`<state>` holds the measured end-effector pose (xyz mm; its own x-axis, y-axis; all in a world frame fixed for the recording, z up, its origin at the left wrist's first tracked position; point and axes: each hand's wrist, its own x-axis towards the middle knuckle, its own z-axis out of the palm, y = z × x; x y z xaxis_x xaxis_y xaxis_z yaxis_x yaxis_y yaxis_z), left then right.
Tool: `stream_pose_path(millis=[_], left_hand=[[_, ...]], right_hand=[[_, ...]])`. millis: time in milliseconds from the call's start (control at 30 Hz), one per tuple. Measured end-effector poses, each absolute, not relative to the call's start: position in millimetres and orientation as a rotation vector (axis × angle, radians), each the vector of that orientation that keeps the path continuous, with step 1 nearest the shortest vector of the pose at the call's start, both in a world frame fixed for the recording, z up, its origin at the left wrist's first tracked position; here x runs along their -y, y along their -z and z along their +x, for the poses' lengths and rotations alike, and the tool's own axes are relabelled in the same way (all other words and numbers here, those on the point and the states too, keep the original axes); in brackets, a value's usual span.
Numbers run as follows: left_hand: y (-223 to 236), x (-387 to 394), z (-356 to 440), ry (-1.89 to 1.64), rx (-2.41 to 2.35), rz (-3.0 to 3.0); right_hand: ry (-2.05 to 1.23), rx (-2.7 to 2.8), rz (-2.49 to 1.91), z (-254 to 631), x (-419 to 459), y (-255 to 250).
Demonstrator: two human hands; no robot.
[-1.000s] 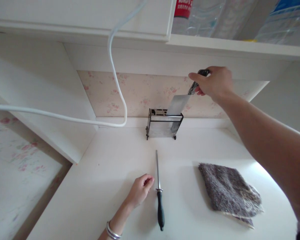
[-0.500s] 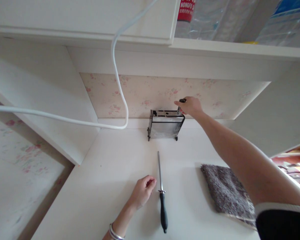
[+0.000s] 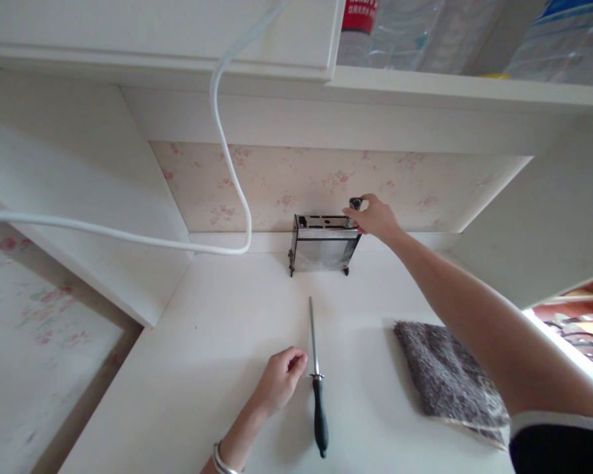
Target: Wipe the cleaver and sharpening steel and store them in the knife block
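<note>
A silver knife block [image 3: 321,253] with black edges and slots in its top stands at the back of the white counter. My right hand [image 3: 377,218] reaches to its top right corner, fingers closed on the dark handle of a knife [image 3: 354,204]. The lower part of that knife is at the slot, and its blade is hidden. My left hand [image 3: 282,376] rests near the front with fingers curled, and nothing shows in it. Just right of it, not touching, lies a sharpening steel [image 3: 320,415] with a black handle, its rod pointing toward the block.
A folded grey-brown fluffy cloth [image 3: 439,372] lies on the counter [image 3: 217,382] beneath my right forearm. A white cable [image 3: 232,164] hangs across the left side. Overhead, a cabinet shelf [image 3: 449,89] holds plastic bottles. Side panels and a floral back wall [image 3: 296,178] enclose the space.
The view has shifted slightly. The knife handle in my right hand shows more of its length and has turned a little at the block's corner. My left hand and the sharpening steel stay put.
</note>
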<state>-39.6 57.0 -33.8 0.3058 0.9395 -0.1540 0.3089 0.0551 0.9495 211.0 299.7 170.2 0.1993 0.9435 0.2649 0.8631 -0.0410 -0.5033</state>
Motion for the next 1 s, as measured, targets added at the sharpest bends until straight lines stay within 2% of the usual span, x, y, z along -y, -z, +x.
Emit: stream_pose_path(millis=[200,467,567,700,900,1000], left_hand=[[31,-41,-35,-0.729,-1.223,1.872],[30,-28,-40,-0.504,-0.788,2.912],[27,-33,-34,-0.484,-0.75,3.036],[20,-43,-25,-0.517,-0.632,3.102],[-42,-77,-26,-0.568,-0.582,3.136],[-89,-105,-29,-0.771,-0.709,3.045]], right_hand=[[-0.293,1.791,-1.905,235,-239,-133],[-0.78,1.562,-1.922,302,-141,-15],[-0.8,1.444,-1.943,325,-114,20],[-0.684,1.435,-1.937,342,-90,40],[-0.611,1.491,-1.942,342,-85,43],[-0.581,1.487,-1.951,341,-87,45]])
